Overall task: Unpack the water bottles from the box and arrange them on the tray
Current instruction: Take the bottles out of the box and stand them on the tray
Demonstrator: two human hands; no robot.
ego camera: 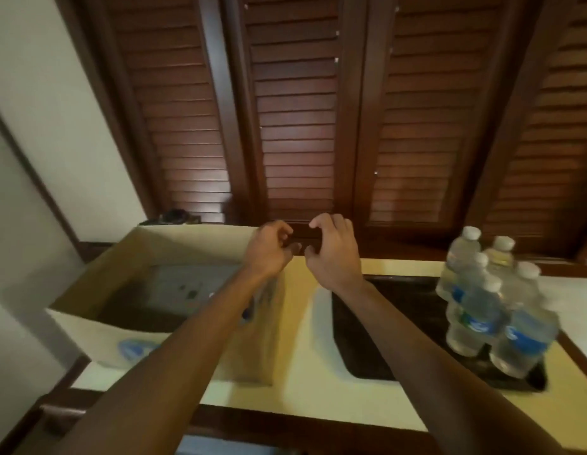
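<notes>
Both arms are stretched out over the counter [295, 372], and neither hand has anything in it. The left hand [269, 249] hangs above the far right corner of the cardboard box [88, 318], fingers curled loosely inward, gripping nothing. The right hand [333, 249] sits just beside it, above the gap between box and tray, fingers bent like a claw, also empty. The two hands are almost touching at the fingertips.

Over on the right, the bottles [489, 303] stand upright in a tight cluster on the right end of the dark tray [361, 339], white caps up, blue labels showing. I count about five, though they overlap and blur. The left part of the tray is bare.

The box is open at the left end of the counter. Its inside looks dim and greyish, and I cannot make out any bottle in there; the left forearm hides part of it.

So, to my eye, this is between trips: hands free, heading nowhere definite yet. If bottles remain, the next move calls for a reach down into the box, then a placement beside the cluster without knocking it.
</notes>
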